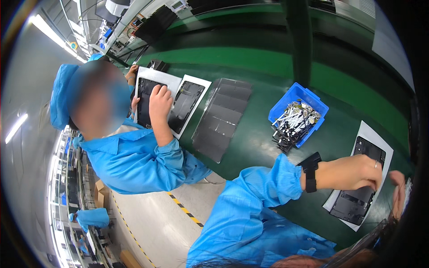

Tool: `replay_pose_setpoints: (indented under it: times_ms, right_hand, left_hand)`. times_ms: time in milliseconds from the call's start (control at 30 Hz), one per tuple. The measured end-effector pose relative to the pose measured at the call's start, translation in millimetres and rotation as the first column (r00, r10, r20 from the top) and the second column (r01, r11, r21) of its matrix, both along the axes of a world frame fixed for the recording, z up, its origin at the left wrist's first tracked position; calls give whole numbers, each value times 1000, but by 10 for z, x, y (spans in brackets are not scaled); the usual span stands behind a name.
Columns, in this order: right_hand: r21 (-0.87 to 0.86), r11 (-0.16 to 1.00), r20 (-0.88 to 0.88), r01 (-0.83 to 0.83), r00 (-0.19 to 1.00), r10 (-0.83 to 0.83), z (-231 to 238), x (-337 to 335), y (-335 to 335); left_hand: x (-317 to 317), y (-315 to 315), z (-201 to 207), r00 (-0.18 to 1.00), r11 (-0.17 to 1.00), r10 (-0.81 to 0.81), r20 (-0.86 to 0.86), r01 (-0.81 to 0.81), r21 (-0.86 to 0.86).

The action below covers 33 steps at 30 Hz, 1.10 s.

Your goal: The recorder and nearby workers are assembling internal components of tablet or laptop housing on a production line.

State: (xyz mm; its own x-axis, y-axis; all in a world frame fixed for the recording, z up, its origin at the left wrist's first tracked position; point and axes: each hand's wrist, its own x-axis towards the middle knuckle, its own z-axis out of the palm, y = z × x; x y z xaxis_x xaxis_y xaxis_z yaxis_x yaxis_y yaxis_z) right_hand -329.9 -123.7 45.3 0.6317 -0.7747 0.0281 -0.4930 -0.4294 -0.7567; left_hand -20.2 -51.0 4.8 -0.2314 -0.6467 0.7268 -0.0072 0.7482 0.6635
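My left hand (359, 173), with a ring on one finger and a black band (310, 172) on its wrist, reaches over a black tablet-like housing (353, 204). Its fingers are bent down together at the housing's surface, and whatever they pinch is hidden beneath them. Under the housing lies a white sheet or pad (381, 142). Close by at the right rim, part of my right hand (397, 192) shows beside the housing; its grip is obscured there. Something pale and stringy (407, 192) is next to it, too unclear to name.
A blue bin (298, 91) holds many small black and white cable-like parts (295, 123). Left of it lies a clear-covered dark sectioned tray (223, 116) on the green table (250, 147). A co-worker (129, 152) in blue handles black housings (185, 105) on white pads.
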Motion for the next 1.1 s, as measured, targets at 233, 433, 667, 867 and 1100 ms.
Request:
replay_pose_setpoints:
  times_ms: [233, 433, 667, 867, 1100]
  right_hand:
    - [485, 825, 79, -289, 954, 288, -110, 566, -23]
    - [436, 887, -17, -153, 984, 178, 69, 627, -205]
    - [325, 935, -32, -140, 987, 159, -371, 1052, -536]
    - [249, 939, -127, -238, 953, 276, -473, 1233, -618]
    - [80, 974, -199, -214, 954, 226, -519, 1293, -542]
  left_hand:
    - [132, 102, -99, 969, 1000, -13, 246, 17, -14]
    - [84, 411, 157, 698, 957, 138, 703, -277, 87]
    - [-107, 436, 39, 459, 859, 126, 880, -495, 135]
    - [-118, 433, 60, 393, 825, 44, 919, -533, 188]
    - [-141, 316, 63, 395, 787, 64, 917, -584, 197]
